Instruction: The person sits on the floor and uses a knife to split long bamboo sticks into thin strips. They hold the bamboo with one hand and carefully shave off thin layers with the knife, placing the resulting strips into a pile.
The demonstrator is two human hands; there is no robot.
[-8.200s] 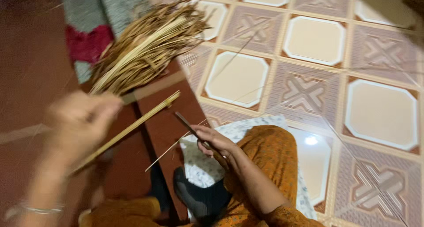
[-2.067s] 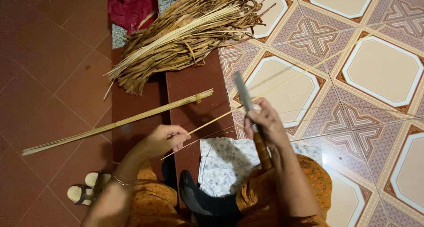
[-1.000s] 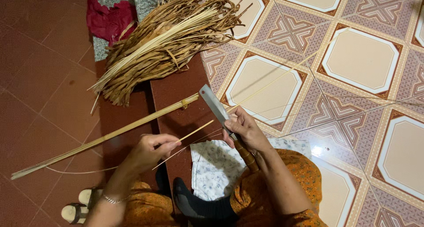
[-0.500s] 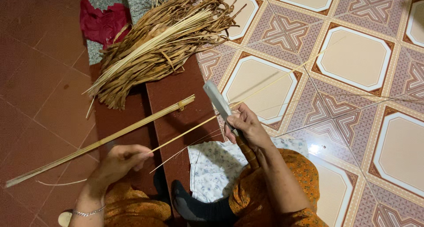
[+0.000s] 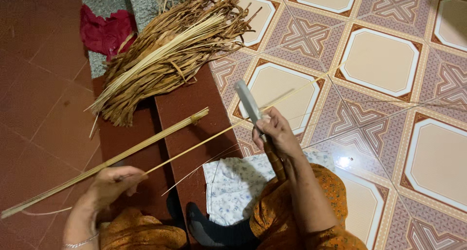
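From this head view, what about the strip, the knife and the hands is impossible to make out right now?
- Knife edge against the thin strip: hidden behind the right hand; contact unclear.
- Knife handle: lower end lost against the orange clothing.
- Left hand grip: fingers curl over the strip, pinch point hidden.
- Strip's far end: too thin to trace.
- Long cane: its near end fades out at the left edge.
- Bundle: single strips indistinguishable.

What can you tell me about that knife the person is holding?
The knife has a broad, flat, grey blade, dull like worn metal, and a brown wooden-looking handle. The right hand grips it where blade meets handle, blade pointing up and away over the patterned tiles. A thin pale strip passes under the blade by the fingers.
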